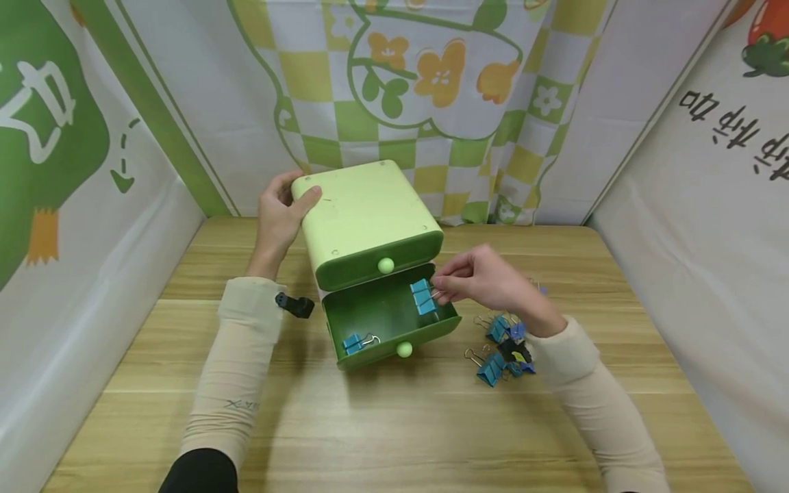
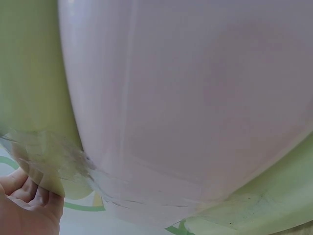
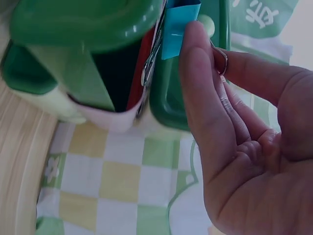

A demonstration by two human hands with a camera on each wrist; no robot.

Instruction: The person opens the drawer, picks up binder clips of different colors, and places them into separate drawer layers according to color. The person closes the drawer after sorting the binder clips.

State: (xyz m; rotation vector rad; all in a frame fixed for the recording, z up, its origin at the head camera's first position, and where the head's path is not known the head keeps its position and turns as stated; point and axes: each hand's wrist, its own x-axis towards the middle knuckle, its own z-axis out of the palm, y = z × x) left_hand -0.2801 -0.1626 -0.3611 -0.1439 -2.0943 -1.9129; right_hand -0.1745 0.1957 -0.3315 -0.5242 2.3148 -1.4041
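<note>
My left hand (image 1: 279, 216) grips the back left corner of a pale green desktop drawer box (image 1: 370, 212), thumb on its top. In the left wrist view, that hand (image 2: 34, 210) is beside the box's pink and green side (image 2: 161, 107). The lower drawer (image 1: 370, 355) is pulled out; the upper one (image 1: 351, 270) is closed. Over the lower drawer's right side, my right hand (image 1: 487, 279) pinches a blue binder clip (image 1: 422, 296) by its wire handle. The right wrist view shows the clip's blue body (image 3: 178, 29) beyond the fingertips. Another blue binder clip (image 1: 353, 344) lies in the drawer's front left corner.
Several blue binder clips (image 1: 491, 370) and a black one (image 1: 514, 350) are heaped on the wooden table (image 1: 401, 438), right of the drawer. A checkered curtain (image 1: 431, 164) hangs behind the box. Printed cloth walls (image 1: 696, 239) stand at both sides.
</note>
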